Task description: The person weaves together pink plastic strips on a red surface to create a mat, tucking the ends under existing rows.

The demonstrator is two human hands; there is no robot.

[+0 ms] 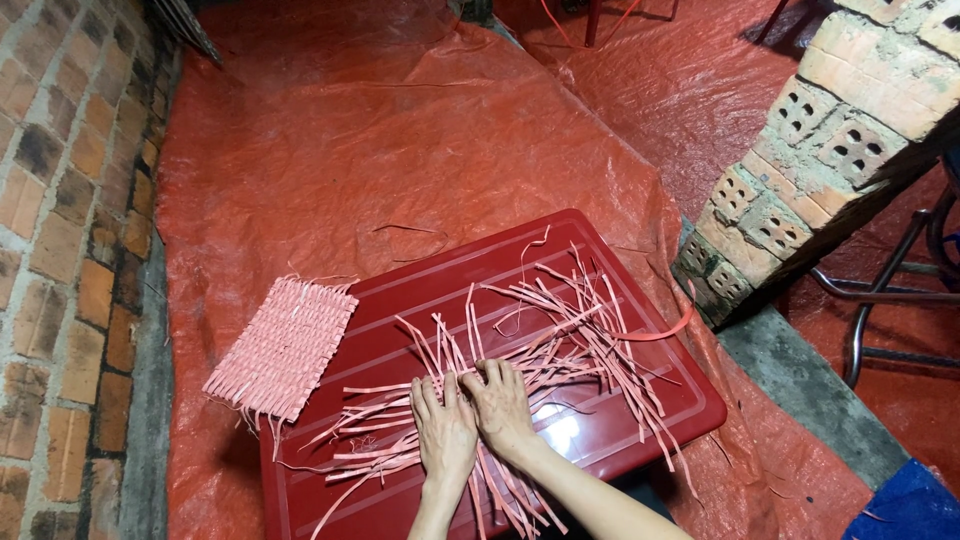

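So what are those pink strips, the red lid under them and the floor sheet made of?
The strips look like thin plastic strapping: flat, springy, even in width, matte pink. The lid looks like moulded hard plastic: glossy, ribbed, with a bright glare near the right hand. The sheet appears to be woven plastic tarpaulin: crinkled, with a slight sheen. The small mat seems woven from the same strips.

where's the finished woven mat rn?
Head view, left of centre: the woven mat overhangs the red plastic lid's left edge, left of both hands.
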